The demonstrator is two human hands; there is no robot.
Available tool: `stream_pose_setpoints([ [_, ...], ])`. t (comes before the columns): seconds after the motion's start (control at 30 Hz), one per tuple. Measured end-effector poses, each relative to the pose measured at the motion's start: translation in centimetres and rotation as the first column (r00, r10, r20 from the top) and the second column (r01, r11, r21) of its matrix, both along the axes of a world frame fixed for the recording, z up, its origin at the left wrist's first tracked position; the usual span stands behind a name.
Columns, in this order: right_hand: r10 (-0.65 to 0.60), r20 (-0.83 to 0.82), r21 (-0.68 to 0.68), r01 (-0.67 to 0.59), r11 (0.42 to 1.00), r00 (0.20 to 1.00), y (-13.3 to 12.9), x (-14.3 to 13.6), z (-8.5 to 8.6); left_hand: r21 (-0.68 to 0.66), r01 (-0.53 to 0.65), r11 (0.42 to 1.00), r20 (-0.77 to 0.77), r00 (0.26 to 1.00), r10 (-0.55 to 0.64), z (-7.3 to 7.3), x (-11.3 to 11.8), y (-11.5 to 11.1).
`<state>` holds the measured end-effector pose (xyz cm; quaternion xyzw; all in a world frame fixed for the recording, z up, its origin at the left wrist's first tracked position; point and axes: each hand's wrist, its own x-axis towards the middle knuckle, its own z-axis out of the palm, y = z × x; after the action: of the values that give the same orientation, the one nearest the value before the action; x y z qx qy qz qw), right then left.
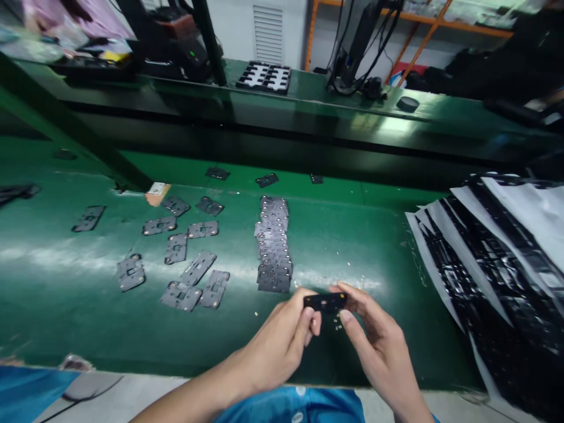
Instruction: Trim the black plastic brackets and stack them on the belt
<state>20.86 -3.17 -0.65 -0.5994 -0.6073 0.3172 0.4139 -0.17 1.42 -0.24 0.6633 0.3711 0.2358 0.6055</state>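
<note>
My left hand [286, 335] grips the left end of a small black plastic plate [325, 302], its thumb along the near edge. The plate is tilted and has gold-coloured spots near its ends. My right hand [376, 338] has its fingertips at the plate's right end, with the thumb just below. Ahead of my hands lies a column of overlapping grey-black plates [274, 247]. To the left, several similar plates [131, 272] with cutouts are scattered on the green tabletop [79, 317]. Tiny pale pieces [338, 324] lie below the held plate.
Stacked white sheets with glossy black strips [476, 264] cover the right side. A green post [79, 123] slants down at the left. Along the back runs a raised shelf [304, 111] with a black-and-white tray [265, 77] and a round black object [408, 104]. A person's pink clothing [101, 17] shows far left.
</note>
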Motion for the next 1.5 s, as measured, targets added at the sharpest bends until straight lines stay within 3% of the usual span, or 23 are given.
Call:
stream_pose_setpoints([
  [0.13,-0.070,-0.047,0.026,0.072,0.997,0.996,0.0,0.1,-0.1,0.089,0.104,0.991,-0.046,0.994,-0.100,0.3,-0.1,-0.1],
  [0.27,-0.122,-0.077,0.056,0.127,0.990,0.990,-0.2,1.1,0.3,0.232,0.118,0.966,-0.304,0.952,-0.043,-0.3,0.0,-0.1],
  [0.33,-0.143,-0.095,0.072,0.150,0.986,0.985,-0.3,1.1,0.6,0.268,0.123,0.956,-0.293,0.955,-0.041,-0.5,0.2,-0.2],
  [0.43,-0.167,-0.155,0.066,0.179,0.982,0.974,-0.3,0.1,0.8,0.182,0.077,0.980,-0.138,0.989,-0.052,-0.4,0.3,-0.2],
  [0.57,-0.162,-0.263,0.039,0.179,0.983,0.951,-0.2,-1.7,0.5,-0.024,-0.081,0.996,-0.003,0.997,0.081,-0.1,0.5,-0.3],
  [0.67,-0.156,-0.309,0.029,0.173,0.984,0.938,-0.3,-2.2,0.1,-0.098,-0.099,0.990,0.077,0.991,0.107,-0.1,0.8,-0.6],
  [0.87,-0.136,-0.352,0.031,0.156,0.987,0.926,-0.4,-2.1,-0.1,-0.066,-0.076,0.995,0.066,0.995,0.080,0.2,0.7,-1.1],
  [1.17,-0.187,-0.471,-0.063,0.178,0.982,0.862,-0.4,-2.4,-0.8,-0.020,-0.029,0.999,-0.079,0.996,0.027,0.7,0.1,-1.2],
  [1.4,-0.253,-0.547,-0.189,0.177,0.966,0.798,-0.5,-2.7,-1.3,-0.130,-0.019,0.991,-0.017,1.000,0.017,0.1,-0.4,-1.6],
  [1.5,-0.279,-0.550,-0.235,0.175,0.956,0.787,-0.9,-3.0,-1.4,-0.165,-0.056,0.985,0.037,0.997,0.063,0.1,-0.3,-1.6],
])
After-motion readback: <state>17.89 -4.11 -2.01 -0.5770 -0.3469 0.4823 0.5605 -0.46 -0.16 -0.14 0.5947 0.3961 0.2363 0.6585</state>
